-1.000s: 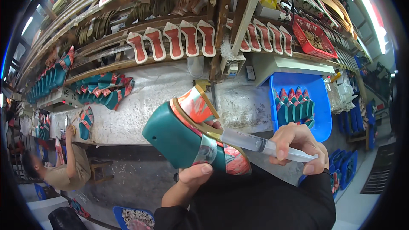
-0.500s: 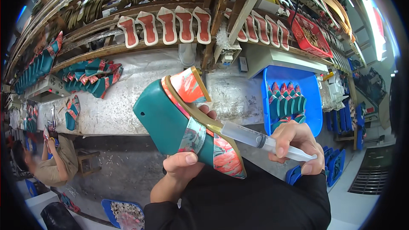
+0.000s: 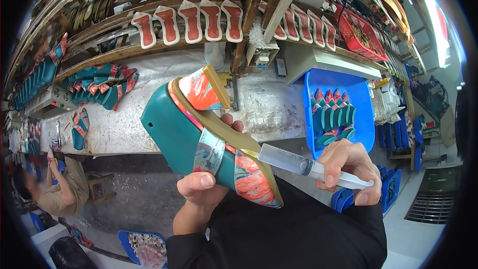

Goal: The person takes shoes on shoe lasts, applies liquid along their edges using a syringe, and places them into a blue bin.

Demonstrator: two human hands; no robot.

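Observation:
A high-heeled sandal with red-and-teal patterned straps lies sideways in my left hand, fitted around a teal last. My left thumb presses the near side, and the fingertips show beyond the tan sole. Its block heel, in the same pattern, points up and away. My right hand is closed around a clear plastic syringe, fingers on the barrel's end and the white plunger. The syringe's yellowish tip meets the sole's edge beside the toe strap.
Behind the sandal stretches a pale workbench. A blue bin of similar sandals stands at right. Red-and-white sole pieces line the shelf above, near a red basket. Another person sits at far left; a blue tub of small pieces is below.
The sandal has shifted left and slightly away in my left hand. Along the sole's edge, the syringe tip now sits closer to the toe strap.

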